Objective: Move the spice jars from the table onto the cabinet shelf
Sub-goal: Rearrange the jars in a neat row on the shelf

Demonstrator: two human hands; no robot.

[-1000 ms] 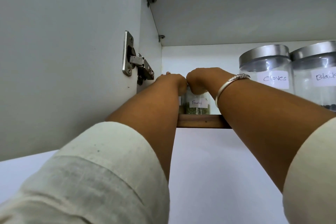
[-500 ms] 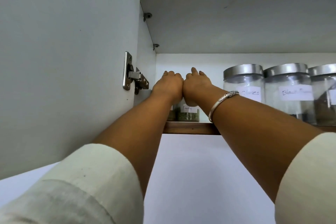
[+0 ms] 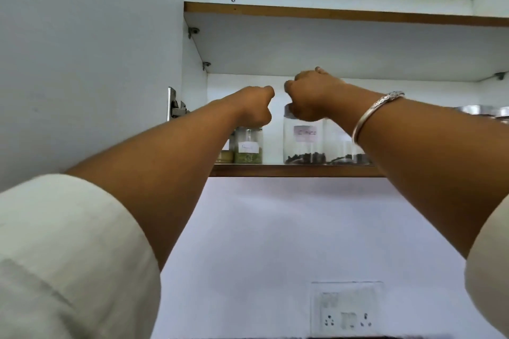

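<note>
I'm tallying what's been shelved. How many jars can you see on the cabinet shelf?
At least 6: two small jars at the left, two tall jars mid-shelf, and two lids at far right. The arms may hide more.

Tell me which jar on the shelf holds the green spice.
The small jar just below the left hand, second from the cabinet's left wall. Its contents are green; the taller jar under the right hand holds dark bits.
</note>
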